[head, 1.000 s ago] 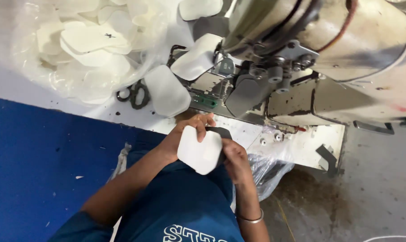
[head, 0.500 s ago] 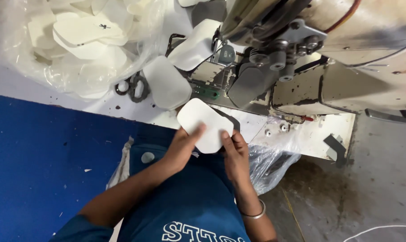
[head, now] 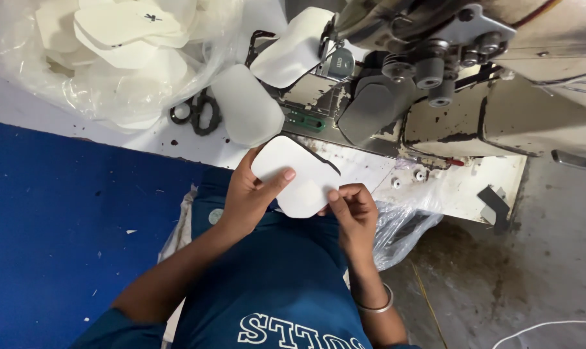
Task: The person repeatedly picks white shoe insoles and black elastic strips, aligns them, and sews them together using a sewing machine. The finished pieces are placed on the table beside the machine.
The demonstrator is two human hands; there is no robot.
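I hold a flat white rounded piece (head: 297, 173) with both hands just in front of the sewing machine (head: 429, 77). My left hand (head: 248, 194) grips its left edge, thumb lying across the top. My right hand (head: 351, 210) pinches its lower right edge. A thin dark strip runs along the piece's upper right edge. Two similar white pieces lie further up, one (head: 246, 113) on the table and one (head: 292, 48) by the machine's needle area.
A clear plastic bag (head: 112, 64) full of white pieces sits at the upper left. Black scissors (head: 196, 113) lie on the white table beside it. Blue surface (head: 60, 220) at left, another plastic bag (head: 403, 226) below the table edge, grey floor at right.
The white piece was raised from my lap towards the machine. My left thumb now lies across it and my right hand pinches its lower edge.
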